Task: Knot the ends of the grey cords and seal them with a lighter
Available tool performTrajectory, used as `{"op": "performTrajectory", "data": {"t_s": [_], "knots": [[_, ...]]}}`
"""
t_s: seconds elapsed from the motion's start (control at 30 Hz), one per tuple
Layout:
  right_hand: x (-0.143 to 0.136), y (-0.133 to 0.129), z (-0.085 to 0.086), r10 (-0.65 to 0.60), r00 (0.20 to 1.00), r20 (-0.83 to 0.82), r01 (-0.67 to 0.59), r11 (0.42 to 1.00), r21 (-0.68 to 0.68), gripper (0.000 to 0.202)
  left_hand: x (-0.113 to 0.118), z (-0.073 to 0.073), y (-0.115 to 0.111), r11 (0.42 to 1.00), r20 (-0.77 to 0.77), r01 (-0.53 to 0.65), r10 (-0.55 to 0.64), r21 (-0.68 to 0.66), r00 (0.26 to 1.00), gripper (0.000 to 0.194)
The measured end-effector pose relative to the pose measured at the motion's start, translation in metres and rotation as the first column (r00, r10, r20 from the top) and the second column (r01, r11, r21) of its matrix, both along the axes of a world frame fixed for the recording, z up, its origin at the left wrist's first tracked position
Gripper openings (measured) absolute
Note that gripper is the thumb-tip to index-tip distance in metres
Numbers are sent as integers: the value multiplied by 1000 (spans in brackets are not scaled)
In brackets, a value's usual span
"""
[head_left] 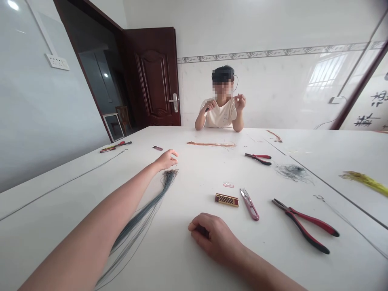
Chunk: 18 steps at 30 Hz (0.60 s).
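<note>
The left hand (166, 159) hovered with its fingers curled just beyond the gathered end of a blue-gray strand bundle (168, 180); whether it pinched a strand could not be told. The bundle ran back toward the wearer, partly behind the left forearm. The right hand (212, 236) rested on the white table (169, 250), loosely curled; whether it held anything could not be told.

Taking the right hand as the clock's center, a small gold-and-dark-red block (227, 200) lay near one o'clock, with a red-edged clear piece (228, 185) just past it. Pink snips (251, 206) lay at two o'clock, partly spread, and large red-and-black pliers (292, 212) at three.

Farther out, smaller pliers (257, 157) lay at one, a gray wire tangle (292, 171) at two, and a yellow bundle (363, 179) between two and three. At twelve lay an orange bundle (212, 144); behind it sat another person (222, 113), both hands raised. Smaller snips (157, 148) lay at eleven.
</note>
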State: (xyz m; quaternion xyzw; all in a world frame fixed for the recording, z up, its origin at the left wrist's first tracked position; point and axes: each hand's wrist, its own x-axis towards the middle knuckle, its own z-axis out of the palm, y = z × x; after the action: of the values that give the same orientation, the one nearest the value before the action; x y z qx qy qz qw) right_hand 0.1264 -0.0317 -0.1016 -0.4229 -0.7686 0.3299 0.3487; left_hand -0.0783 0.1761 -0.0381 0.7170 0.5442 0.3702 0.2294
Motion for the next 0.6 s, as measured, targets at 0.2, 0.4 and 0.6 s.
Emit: {"op": "performTrajectory", "data": {"t_s": [0.2, 0.4, 0.6], "knots": [[-3, 1, 4, -58, 988, -143, 46, 995, -87, 13, 13, 29, -21, 995, 145, 30, -15, -97, 989, 25], [22, 12, 48, -318, 861, -397, 319, 946, -65, 16, 72, 73, -91, 976, 320, 216, -197, -24, 927, 28], [50, -2, 100, -337, 713, -614, 443, 896, 22, 29, 116, 86, -157, 896, 382, 443, -424, 40, 821, 25]]}}
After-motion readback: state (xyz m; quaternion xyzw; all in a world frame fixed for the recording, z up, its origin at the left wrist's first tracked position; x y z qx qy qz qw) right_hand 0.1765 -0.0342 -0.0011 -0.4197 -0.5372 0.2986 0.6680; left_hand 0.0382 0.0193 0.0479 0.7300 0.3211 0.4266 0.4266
